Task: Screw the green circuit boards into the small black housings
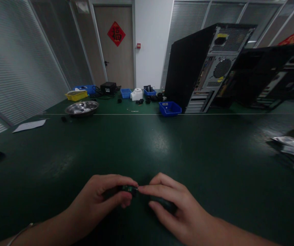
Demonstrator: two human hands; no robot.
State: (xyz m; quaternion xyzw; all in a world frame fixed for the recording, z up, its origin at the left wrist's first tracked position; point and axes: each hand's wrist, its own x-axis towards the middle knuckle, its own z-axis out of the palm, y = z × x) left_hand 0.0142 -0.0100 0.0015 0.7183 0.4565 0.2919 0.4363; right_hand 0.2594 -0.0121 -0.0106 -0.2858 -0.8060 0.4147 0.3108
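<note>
1. A small circuit board (129,189), green with dark parts, is held up over the middle of the desk's near edge.
2. The left hand (106,193) pinches it between thumb and fingers (a thin bracelet (31,225) circles that wrist).
3. The right hand (175,200) is loosely spread, its thumb apart from its index finger; the index fingertip meets the board's right end, or nearly so.
4. The desk (136,147) is dark green, with a dull shine in patches.
5. Toward its far left corner are a shiny metal bowl (71,111) and, behind it, a yellow tray (76,97). A sheet of paper (29,125) lies by the left edge.
6. Right of the middle of the far edge, a blue bin (170,111) sits just beside a tall black computer case (187,68).
7. Beyond the far edge is a door (121,68) with a red diamond-shaped sign (116,33).
</note>
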